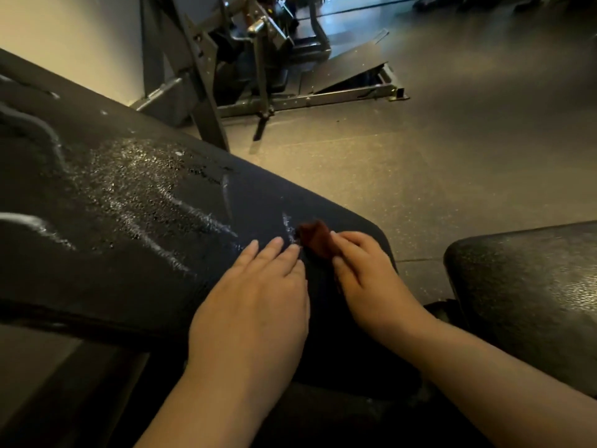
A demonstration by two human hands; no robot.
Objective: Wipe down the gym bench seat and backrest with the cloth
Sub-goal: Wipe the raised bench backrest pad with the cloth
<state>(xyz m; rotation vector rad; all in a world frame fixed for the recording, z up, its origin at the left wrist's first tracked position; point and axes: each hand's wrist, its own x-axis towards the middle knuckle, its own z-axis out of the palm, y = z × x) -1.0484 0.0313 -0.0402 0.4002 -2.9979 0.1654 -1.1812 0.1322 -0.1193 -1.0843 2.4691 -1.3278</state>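
The scene is viewed from head height, angled forward and down. The backrest (129, 189) is seen from close above, with the floor (420, 163) taken in beyond.

The big black backrest pad (258, 202) slopes across the left. Wet drops (135, 182) and white streaks (193, 211) lie on it. A small dark red cloth (315, 239) sits near its lower end, held by the right hand (365, 270). The left hand (258, 295) lies flat just beside it. The seat pad (523, 292) is apart on the right, above the speckled floor (420, 163).
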